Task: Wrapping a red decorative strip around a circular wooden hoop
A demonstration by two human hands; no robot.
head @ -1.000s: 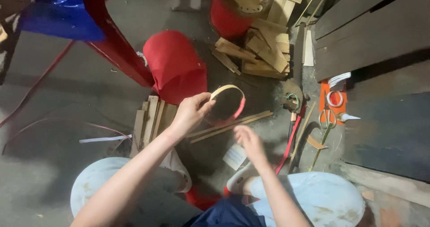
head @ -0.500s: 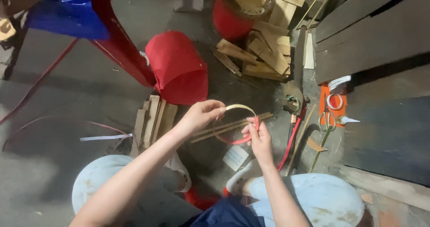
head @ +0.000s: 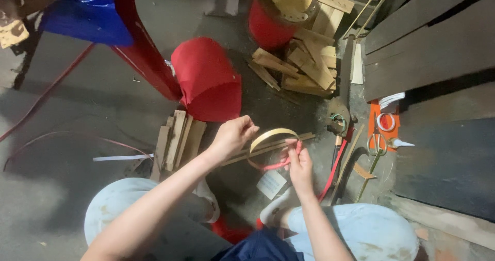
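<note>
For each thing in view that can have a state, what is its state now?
Left hand: closed on the strip loop's left side.
Right hand: pinching the loop's right side.
Strip loop: bent into a ring, tan on top, red below, held above the floor.
Red cylinder: lying tilted on the floor.
Scissors: lying on the floor; whether open or closed is unclear.
Wood slats: stacked flat.
</note>
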